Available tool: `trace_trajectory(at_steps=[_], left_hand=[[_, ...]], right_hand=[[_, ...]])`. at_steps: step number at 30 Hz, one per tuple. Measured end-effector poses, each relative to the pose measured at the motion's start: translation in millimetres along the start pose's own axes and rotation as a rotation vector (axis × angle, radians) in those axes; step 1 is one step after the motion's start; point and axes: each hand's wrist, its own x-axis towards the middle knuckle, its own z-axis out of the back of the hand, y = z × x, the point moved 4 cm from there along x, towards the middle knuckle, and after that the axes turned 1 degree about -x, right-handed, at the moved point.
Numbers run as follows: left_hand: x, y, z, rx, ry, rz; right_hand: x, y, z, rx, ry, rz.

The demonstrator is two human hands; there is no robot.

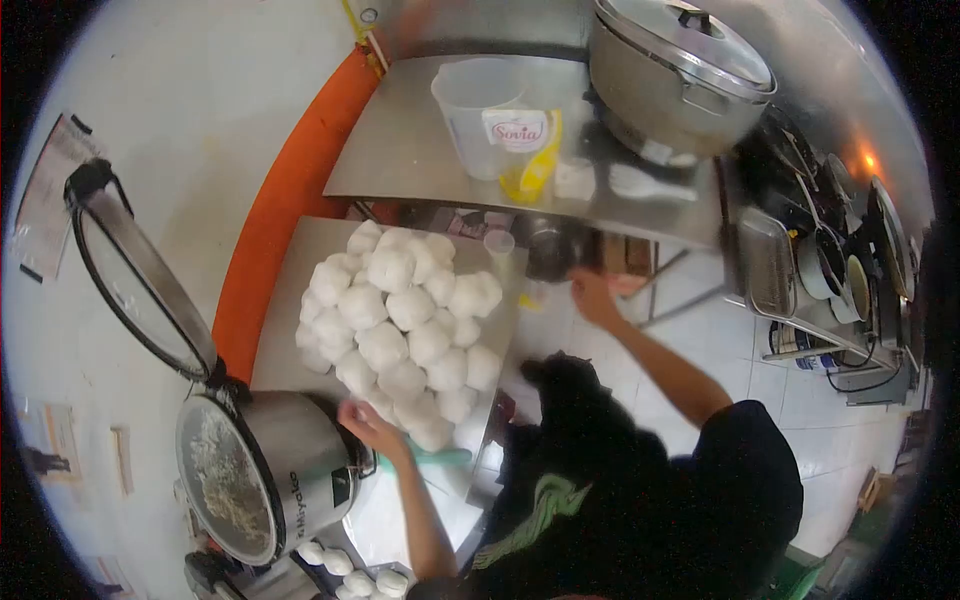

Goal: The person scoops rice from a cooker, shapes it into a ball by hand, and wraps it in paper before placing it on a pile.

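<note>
A large heap of white rounded bundles [385, 345] covers much of the steel table [275, 340]. My left hand [372, 428] is between the heap's lower left side and the rice cooker [310, 465], its fingers loosely apart with nothing visible in them. Inside the cooker, whose lid [140, 260] is raised, cooked rice [225, 480] shows. My right hand [593, 296] is out to the right of the table, overlapping the area near a dark pot [555, 250]; its fingers are blurred and partly hidden. White sheets [400, 515] and a green item [440, 457] lie below the heap.
On the back counter [390, 150] stand a clear plastic container [475, 110], a yellow-and-white Sovia pack [525, 150] and a big lidded pot [680, 80]. Pans [820, 265] and a rectangular tray [768, 262] are at right. More white bundles [350, 570] sit below the cooker.
</note>
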Motion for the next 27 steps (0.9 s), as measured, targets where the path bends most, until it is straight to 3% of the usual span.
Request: trace_trajectory(at_steps=[1,2,3,4,5,7,8,11,15,16,17,19,21,24,27], left_hand=[[-29,-23,-2,0.049,0.109,-0.001],[-56,-29,-10,-0.218,0.208,0.21],[-78,-50,-18,-0.313,0.459,0.195],[-96,-80,-26,-0.355,0.677,0.421],[-108,-94,-34,-0.313,0.913,0.289],[-113,-141,-62,-0.676,1.161,0.256],[-112,-164,-81,-0.839,1.23,0.179],[-93,-233,-134,-1.287,1.242,0.081],[-72,-254,-179,-1.136,1.378,0.051],[-72,-252,-185,-1.09,1.363,0.081],[-72,-251,-190,-1.047,1.348,0.107],[-74,-250,-198,-0.979,1.301,0.136],[-76,-249,-205,-0.933,1.262,0.157],[-81,-250,-212,-0.883,1.221,0.178],[-83,-251,-212,-0.838,1.173,0.19]], right_hand=[[36,16,33,-0.062,-0.102,-0.02],[72,20,55,-0.111,-0.18,-0.021],[112,20,75,-0.162,-0.254,-0.02],[167,-11,75,-0.38,-0.311,0.166],[222,-44,72,-0.597,-0.36,0.358],[314,-30,93,-0.976,-0.039,0.126],[355,-28,104,-1.049,-0.111,0.139],[445,-39,116,-1.168,-0.131,0.156],[532,-76,111,-1.371,-0.024,0.184],[540,-78,108,-1.557,0.133,0.056],[529,-77,113,-1.566,0.05,0.268],[530,-72,116,-1.515,0.04,0.3],[549,-71,114,-1.421,0.187,-0.061],[570,-90,104,-1.643,0.408,-0.067],[588,-147,103,-1.679,0.32,0.008]])
